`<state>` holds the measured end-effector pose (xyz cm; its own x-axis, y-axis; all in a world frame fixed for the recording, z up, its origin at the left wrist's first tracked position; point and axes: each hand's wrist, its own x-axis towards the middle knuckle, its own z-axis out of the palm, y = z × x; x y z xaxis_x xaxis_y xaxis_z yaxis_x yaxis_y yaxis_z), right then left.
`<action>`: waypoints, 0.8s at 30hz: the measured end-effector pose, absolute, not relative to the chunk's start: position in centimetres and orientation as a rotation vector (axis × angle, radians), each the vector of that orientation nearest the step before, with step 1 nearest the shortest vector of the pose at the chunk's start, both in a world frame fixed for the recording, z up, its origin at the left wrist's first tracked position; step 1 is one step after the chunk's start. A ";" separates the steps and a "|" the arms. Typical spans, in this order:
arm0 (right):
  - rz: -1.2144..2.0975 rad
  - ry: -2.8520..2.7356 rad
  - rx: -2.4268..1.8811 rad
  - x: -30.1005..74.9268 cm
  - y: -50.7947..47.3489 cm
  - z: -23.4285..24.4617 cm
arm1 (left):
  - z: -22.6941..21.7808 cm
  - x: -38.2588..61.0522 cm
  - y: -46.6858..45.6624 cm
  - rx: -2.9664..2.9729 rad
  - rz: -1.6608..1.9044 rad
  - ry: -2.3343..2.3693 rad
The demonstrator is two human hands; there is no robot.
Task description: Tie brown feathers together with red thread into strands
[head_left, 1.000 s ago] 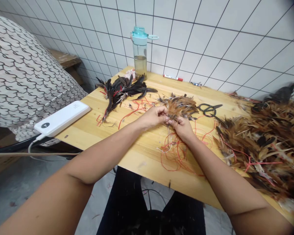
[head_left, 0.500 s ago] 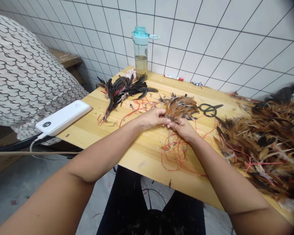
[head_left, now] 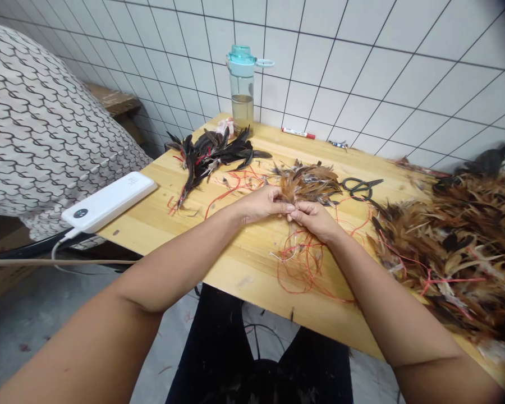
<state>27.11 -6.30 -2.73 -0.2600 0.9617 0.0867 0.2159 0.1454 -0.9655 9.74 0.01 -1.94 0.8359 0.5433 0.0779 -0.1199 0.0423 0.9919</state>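
Observation:
Over the middle of the table, my left hand (head_left: 266, 204) pinches the quill end of a small bunch of brown feathers (head_left: 291, 188), which fans upward from the fingers. My right hand (head_left: 315, 219) meets it there, thumb and fingertips closed at the same quill ends. Whether a thread lies between the fingertips is too small to tell. Right behind the bunch lies a loose heap of brown and grey feathers (head_left: 322, 182). Below my hands spreads a tangle of red string (head_left: 305, 275) with a short white strand (head_left: 283, 258).
Black scissors (head_left: 362, 188) lie beyond my right hand. A large brown feather pile (head_left: 467, 224) covers the table's right side. Black feather bunches (head_left: 212, 151), a water bottle (head_left: 242, 101) and a red-white marker (head_left: 298, 133) are farther back. A white power bank (head_left: 109, 202) rests at the left edge.
The fingers of my right hand have shifted slightly at the quill ends. The held feathers now lean more to the left, showing more of the heap behind. Both arms stay nearly still.

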 end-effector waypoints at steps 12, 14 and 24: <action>1.221 -1.442 -1.170 27.0 -6.1 -3.2 | -1.4 9.6 0.6 1.369 0.626 0.420; 1.204 -1.470 -1.181 27.0 -6.1 -3.2 | -1.4 9.7 0.5 1.406 0.635 0.445; 0.979 -1.616 -1.245 26.9 -5.8 -4.0 | -1.7 10.3 0.1 1.633 0.627 0.528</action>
